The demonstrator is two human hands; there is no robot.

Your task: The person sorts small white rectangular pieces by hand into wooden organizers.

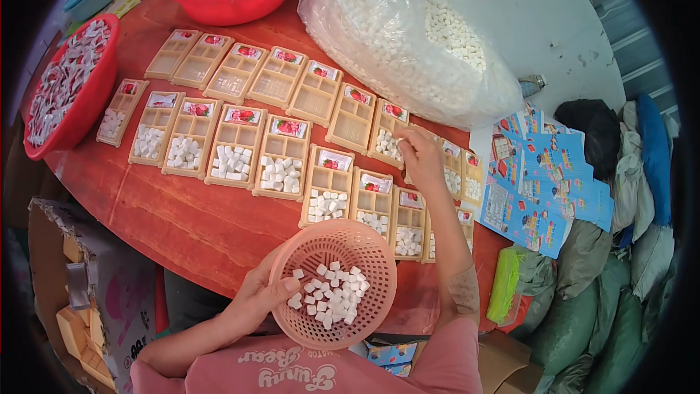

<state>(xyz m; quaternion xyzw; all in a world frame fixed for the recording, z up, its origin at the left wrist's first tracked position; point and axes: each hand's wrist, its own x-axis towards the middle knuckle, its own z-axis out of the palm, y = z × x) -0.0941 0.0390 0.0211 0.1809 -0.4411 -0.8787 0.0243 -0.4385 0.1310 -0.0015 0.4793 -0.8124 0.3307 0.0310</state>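
Holding white cubes (334, 295): pink basket (378, 263)

A red tabletop (182, 208) bears beige trays (313, 93), red basins (237, 9) and a clear bag (350, 25).

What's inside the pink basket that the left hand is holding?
The pink basket holds a loose pile of small white pieces. Its perforated inner wall shows bare around much of the pile; whatever lies beneath the pile is covered and cannot be seen.
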